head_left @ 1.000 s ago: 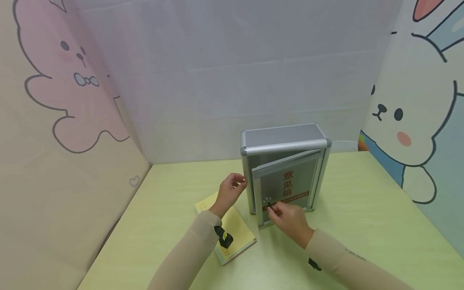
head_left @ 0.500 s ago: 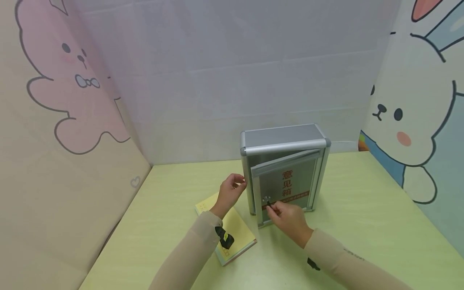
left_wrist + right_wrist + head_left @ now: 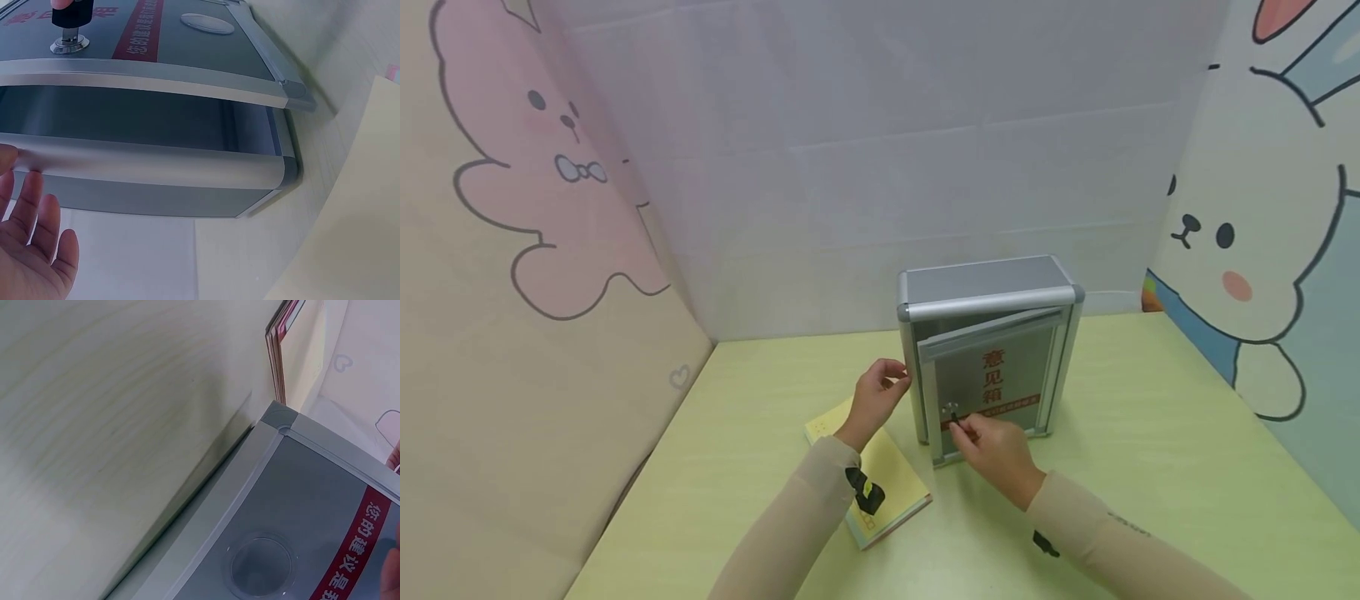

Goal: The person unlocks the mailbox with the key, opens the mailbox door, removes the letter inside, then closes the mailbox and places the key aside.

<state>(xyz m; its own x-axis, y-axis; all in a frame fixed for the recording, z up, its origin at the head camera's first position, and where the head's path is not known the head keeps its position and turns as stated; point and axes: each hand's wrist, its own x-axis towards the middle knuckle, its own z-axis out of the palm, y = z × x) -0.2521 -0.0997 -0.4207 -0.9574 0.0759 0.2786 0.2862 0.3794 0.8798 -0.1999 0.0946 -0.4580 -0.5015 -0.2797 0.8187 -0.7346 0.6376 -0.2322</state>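
A grey metal suggestion box (image 3: 988,283) stands on the table, its framed front door (image 3: 1000,375) ajar with a gap along the left side. My right hand (image 3: 1000,454) pinches a black-headed key (image 3: 72,14) that sits in the round lock of the door. In the right wrist view only part of this hand shows at the right edge. My left hand (image 3: 877,396) is at the box's left side; its fingertips touch the side rail (image 3: 150,165), the fingers fairly straight in the left wrist view. Through the gap the dark inside of the box shows.
A yellow-covered book (image 3: 891,479) lies on the table (image 3: 737,417) left of the box, partly under my left forearm. Cloth walls enclose the table; a pale curtain (image 3: 880,167) hangs close behind the box, and printed cartoon panels stand at both sides.
The door has swung slightly inward toward the box, narrowing the gap. My right hand has moved a little left and up with it, still on the key; my left hand stays put.
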